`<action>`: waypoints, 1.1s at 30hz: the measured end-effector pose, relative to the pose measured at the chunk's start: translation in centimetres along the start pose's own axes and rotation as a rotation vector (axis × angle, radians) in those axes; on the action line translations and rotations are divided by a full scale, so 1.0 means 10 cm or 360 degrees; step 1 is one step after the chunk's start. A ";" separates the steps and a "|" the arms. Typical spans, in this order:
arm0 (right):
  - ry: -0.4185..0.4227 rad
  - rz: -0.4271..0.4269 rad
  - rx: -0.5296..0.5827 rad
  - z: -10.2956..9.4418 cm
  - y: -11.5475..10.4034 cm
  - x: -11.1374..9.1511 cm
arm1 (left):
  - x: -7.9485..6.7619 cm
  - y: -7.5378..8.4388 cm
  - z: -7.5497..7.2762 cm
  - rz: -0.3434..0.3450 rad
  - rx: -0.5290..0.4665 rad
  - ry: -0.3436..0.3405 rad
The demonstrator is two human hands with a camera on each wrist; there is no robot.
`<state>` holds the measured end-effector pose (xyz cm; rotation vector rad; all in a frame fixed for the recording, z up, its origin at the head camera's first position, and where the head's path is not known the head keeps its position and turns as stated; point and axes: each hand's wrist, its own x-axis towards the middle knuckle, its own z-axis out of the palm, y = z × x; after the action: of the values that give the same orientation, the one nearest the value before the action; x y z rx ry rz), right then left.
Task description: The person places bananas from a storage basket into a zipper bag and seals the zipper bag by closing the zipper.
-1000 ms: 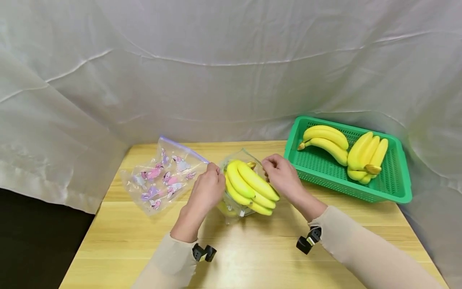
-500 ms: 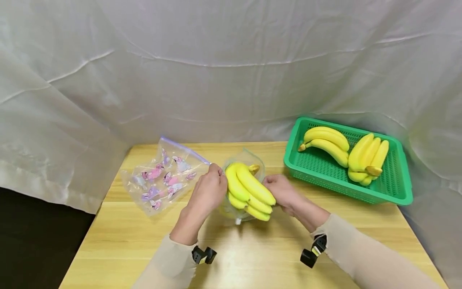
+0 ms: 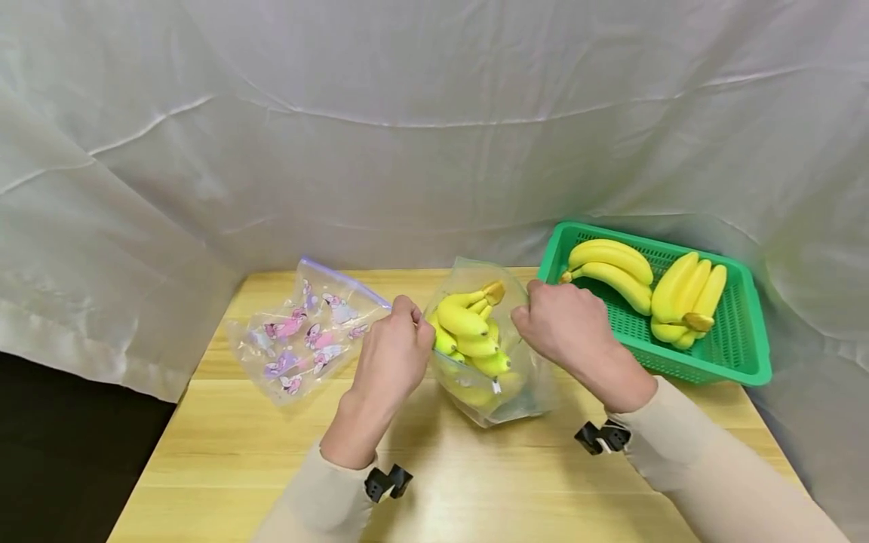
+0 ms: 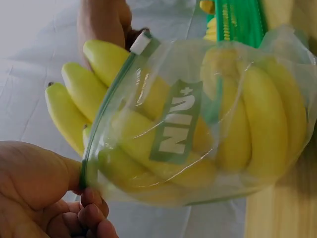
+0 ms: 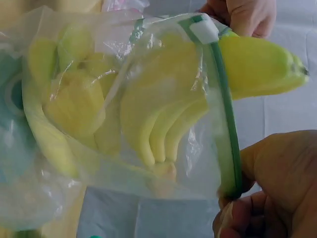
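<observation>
A clear zip bag (image 3: pixel 532 392) with a green zip strip and a white slider (image 4: pixel 141 42) hangs between my two hands. Bananas (image 3: pixel 468 324) fill it, some with their tips poking out past the mouth. My left hand (image 3: pixel 397 347) pinches the left corner of the bag's mouth; in the left wrist view its thumb and fingers grip the green strip. My right hand (image 3: pixel 570 328) pinches the opposite corner, and the right wrist view shows thumb and fingertips on the strip's end. White lettering on a green patch (image 4: pixel 176 121) marks the bag's side.
Left of my hands lies a flat clear bag (image 3: pixel 305 339) with pink and purple prints and a purple zip. A green basket (image 3: pixel 760 339) holding more bananas (image 3: pixel 686 294) stands at the back right, close to my right hand. A grey cloth (image 3: pixel 407 151) hangs behind the table (image 3: pixel 468 483).
My right hand has risen and moved right, lifting its side of the bag. The bananas that hung over the mouth have sunk deeper into the bag. My left hand has barely moved.
</observation>
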<state>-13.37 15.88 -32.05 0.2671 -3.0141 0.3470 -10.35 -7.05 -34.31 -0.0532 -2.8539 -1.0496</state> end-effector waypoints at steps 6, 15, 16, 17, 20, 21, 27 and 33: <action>0.0030 -0.0226 0.0106 -0.05 -0.10 -0.01 | 0.02 0.06 -0.07 0.0077 -0.0010 0.0076; 0.0120 -0.0110 0.0019 -0.26 -0.07 0.06 | 0.02 0.16 -0.21 0.0078 -0.0056 0.0127; 0.0112 -0.0111 0.0026 -0.29 -0.06 0.06 | 0.01 0.17 -0.23 0.0079 -0.0073 0.0144; 0.0126 -0.0116 0.0032 -0.31 -0.06 0.07 | 0.00 0.17 -0.24 0.0087 -0.0091 0.0168; 0.0220 -0.0108 0.0050 -0.37 -0.03 0.09 | -0.01 0.21 -0.28 0.0114 -0.0135 0.0250; 0.0254 -0.0104 0.0059 -0.39 -0.02 0.09 | -0.01 0.22 -0.28 0.0128 -0.0146 0.0274; 0.0321 -0.0253 -0.0035 -0.39 -0.04 0.12 | 0.01 0.25 -0.30 0.0088 -0.0034 0.0169; 0.0352 -0.0471 -0.0203 -0.19 -0.04 0.12 | 0.10 0.17 -0.24 -0.0003 0.0218 -0.0104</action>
<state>-14.33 15.71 -29.97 0.6101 -2.7124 0.1456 -10.98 -7.29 -31.25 -0.0758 -2.9764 -0.8657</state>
